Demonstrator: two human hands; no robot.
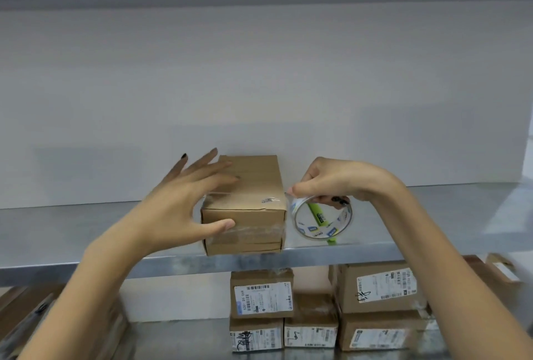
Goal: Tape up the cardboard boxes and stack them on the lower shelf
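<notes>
Small brown cardboard box (pixel 253 183) sits on the upper grey metal shelf (pixel 86 229), at the front edge, approx. centre of view, short face toward the camera. Clear tape already shows across its front face & over the top front edge, so taping looks part done, maybe nearly done. Left hand (pixel 184 203) is wide open: fingers straight & spread over the box's top left, thumb tip on the front face. Whether the fingers press the lid or hover, can't tell. Right hand (pixel 331 180) is just right of the box, thumb & forefinger pinching the top of a roll of clear tape w/ blue-and-white printed core (pixel 314 234), other fingers curled at the ring's top. A lime-green stick-like tool (pixel 317 215) lies behind the roll; what it is, unclear. Below, the lower metal shelf (pixel 187 336) carries stacked labelled cardboard boxes (pixel 262 293).

Step in hand, prob.: finishing the seal. Next move calls for freeing the tape end, smoothing it down, then parking the roll so both hands can lift the box down onto the stack.
</notes>
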